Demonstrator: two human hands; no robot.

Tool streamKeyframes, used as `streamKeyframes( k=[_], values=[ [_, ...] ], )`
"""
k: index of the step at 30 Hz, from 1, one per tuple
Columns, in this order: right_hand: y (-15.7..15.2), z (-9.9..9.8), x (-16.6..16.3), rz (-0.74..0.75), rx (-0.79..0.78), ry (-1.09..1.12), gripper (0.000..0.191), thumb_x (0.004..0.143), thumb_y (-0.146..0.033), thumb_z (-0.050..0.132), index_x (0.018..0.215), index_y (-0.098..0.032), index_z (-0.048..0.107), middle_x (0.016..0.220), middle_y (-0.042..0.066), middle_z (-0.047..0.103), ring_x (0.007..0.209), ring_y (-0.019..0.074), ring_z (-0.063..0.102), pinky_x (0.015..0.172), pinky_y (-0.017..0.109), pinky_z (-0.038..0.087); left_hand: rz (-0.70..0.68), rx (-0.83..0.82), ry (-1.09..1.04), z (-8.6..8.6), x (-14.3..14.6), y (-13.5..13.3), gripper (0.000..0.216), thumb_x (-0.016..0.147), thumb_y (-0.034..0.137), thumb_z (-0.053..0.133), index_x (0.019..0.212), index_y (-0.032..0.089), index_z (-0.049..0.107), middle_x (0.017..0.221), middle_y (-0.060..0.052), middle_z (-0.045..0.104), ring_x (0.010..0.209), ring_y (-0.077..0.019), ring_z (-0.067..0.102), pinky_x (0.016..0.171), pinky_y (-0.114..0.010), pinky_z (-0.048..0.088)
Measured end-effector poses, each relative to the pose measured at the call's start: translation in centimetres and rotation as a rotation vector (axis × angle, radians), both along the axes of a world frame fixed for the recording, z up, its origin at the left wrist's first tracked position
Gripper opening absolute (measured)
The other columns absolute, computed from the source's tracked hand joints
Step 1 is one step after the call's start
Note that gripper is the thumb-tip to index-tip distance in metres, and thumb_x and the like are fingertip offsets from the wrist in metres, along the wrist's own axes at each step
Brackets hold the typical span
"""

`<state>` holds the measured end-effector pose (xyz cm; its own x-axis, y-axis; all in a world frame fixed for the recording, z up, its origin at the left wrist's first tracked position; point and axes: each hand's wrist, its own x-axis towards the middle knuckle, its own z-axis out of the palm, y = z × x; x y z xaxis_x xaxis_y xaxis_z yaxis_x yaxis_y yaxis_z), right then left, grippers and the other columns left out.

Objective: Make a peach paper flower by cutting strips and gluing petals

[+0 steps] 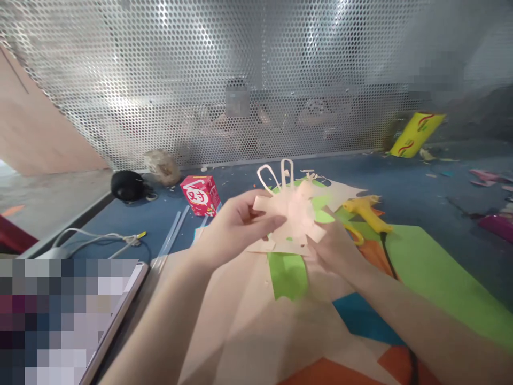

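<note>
Between my two hands, in the middle of the view, is a pale paper craft (294,211) with strips sticking out, two looped strips like long ears on top and small green leaf shapes at its right side. My left hand (244,222) pinches its left side, thumb in front and fingers behind. My right hand (332,246) is at its lower right, its fingers mostly hidden behind the paper. A bright green paper piece (287,275) shows just below the craft; whether it is attached, I cannot tell.
A yellow hot glue gun (366,211) lies right of my hands, its cord running toward me. Green sheet (425,262), blue paper (366,318) and orange scraps surround it. A red box (200,195), clear glue sticks (174,232) and a tablet (116,326) are left. Behind stands a perforated metal panel (256,64).
</note>
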<state>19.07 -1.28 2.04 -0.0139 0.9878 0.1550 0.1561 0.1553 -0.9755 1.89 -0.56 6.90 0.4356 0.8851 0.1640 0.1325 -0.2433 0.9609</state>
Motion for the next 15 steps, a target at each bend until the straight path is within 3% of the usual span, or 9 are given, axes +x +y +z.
streamKeyframes(
  k=[2, 5, 10, 15],
  values=[
    [0.1, 0.2, 0.2, -0.02, 0.005, -0.016, 0.035, 0.068, -0.018, 0.056, 0.102, -0.022, 0.047, 0.079, 0.002, 0.066, 0.072, 0.0191, 0.063, 0.057, 0.028, 0.049, -0.016, -0.077, -0.121, -1.9, 0.2, 0.2, 0.013, 0.073, 0.027, 0.064, 0.078, 0.018, 0.056, 0.068, 0.005, 0.058, 0.062, -0.0079, 0.054, 0.058, -0.02, 0.044],
    [0.1, 0.4, 0.7, -0.013, 0.026, 0.008, 0.046, 0.066, -0.017, 0.061, 0.108, -0.022, 0.044, 0.082, 0.002, 0.066, 0.069, 0.0175, 0.063, 0.06, 0.029, 0.05, -0.004, -0.155, -0.071, -3.5, 0.3, 0.0, 0.015, 0.074, 0.029, 0.063, 0.079, 0.017, 0.057, 0.07, 0.002, 0.061, 0.065, -0.0105, 0.058, 0.062, -0.023, 0.045],
    [-0.4, 1.5, 1.5, -0.016, 0.029, 0.046, 0.048, 0.072, -0.024, 0.063, 0.116, -0.024, 0.043, 0.083, 0.003, 0.068, 0.067, 0.0177, 0.064, 0.058, 0.028, 0.051, -0.083, -0.108, 0.161, -2.4, 0.4, -1.3, 0.015, 0.076, 0.025, 0.058, 0.086, 0.016, 0.064, 0.084, -0.002, 0.069, 0.079, -0.0169, 0.063, 0.07, -0.027, 0.047],
    [-1.3, 2.8, 1.2, -0.022, 0.005, 0.06, 0.042, 0.076, -0.026, 0.062, 0.115, -0.025, 0.046, 0.082, 0.003, 0.069, 0.066, 0.0179, 0.066, 0.057, 0.028, 0.054, 0.057, -0.02, 0.254, -2.4, -0.5, -2.0, 0.012, 0.072, 0.028, 0.06, 0.074, 0.018, 0.064, 0.069, -0.001, 0.066, 0.07, -0.0177, 0.062, 0.058, -0.024, 0.046]
  ],
)
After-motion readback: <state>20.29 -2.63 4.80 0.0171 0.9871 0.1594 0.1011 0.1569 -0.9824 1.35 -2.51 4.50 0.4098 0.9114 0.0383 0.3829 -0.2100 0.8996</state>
